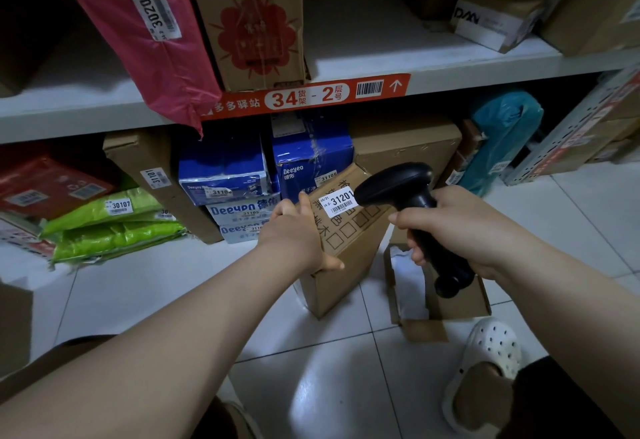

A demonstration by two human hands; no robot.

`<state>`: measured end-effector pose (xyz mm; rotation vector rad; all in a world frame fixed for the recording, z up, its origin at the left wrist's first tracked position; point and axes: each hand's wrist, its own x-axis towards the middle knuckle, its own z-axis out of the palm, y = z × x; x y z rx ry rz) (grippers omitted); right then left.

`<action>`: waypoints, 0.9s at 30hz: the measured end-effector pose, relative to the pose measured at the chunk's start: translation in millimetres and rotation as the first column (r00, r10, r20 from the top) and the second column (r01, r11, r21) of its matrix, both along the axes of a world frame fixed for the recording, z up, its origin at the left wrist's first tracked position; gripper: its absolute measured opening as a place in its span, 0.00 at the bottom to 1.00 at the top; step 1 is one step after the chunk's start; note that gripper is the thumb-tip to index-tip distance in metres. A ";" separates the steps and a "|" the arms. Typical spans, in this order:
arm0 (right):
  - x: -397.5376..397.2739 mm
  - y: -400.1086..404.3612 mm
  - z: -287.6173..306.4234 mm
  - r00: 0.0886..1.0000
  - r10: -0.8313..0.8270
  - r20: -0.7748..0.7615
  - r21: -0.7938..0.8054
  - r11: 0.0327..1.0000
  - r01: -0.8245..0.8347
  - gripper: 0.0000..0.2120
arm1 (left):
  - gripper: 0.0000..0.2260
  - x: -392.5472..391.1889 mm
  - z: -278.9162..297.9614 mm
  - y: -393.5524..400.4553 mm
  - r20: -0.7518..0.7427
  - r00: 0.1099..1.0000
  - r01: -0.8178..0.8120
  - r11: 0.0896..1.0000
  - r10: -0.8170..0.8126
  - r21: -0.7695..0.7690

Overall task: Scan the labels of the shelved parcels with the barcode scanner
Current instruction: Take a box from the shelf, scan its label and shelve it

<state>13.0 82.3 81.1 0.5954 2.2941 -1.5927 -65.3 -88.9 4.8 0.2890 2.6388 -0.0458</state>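
Note:
A brown cardboard parcel (349, 251) stands tilted on the floor in front of the bottom shelf. My left hand (298, 230) grips its left upper edge, thumb up against the face. A white label (340, 200) reading 31201 with a barcode is stuck near its top. My right hand (453, 227) is closed around the handle of a black barcode scanner (398, 185). The scanner's head sits right beside the label, pointing at it.
Blue Deeyeo boxes (225, 168), green bags (104, 210), a labelled brown box (152, 168) and a teal bag (502, 133) fill the bottom level. Above the shelf edge (485, 71) marked 34-2 stand a pink bag (145, 29) and a carton (252, 22). An open cardboard box (446, 303) lies on the floor.

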 end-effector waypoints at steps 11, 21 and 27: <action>-11.5 3.6 -12.5 0.958 -0.274 -0.082 -0.121 0.957 0.263 0.06 | 0.59 1.4 1.0 -15.2 0.035 0.999 -0.014 1.000 0.015 -0.016; -25.2 2.1 -54.0 0.841 -0.540 -0.001 -0.316 0.799 0.512 0.04 | 0.57 -12.9 0.9 -50.0 0.087 0.972 -0.221 0.974 0.217 0.048; -28.4 5.1 -96.4 0.846 -0.522 0.108 -0.337 0.781 0.526 0.06 | 0.53 -14.6 -2.0 -57.6 0.058 0.966 -0.258 0.916 0.252 0.306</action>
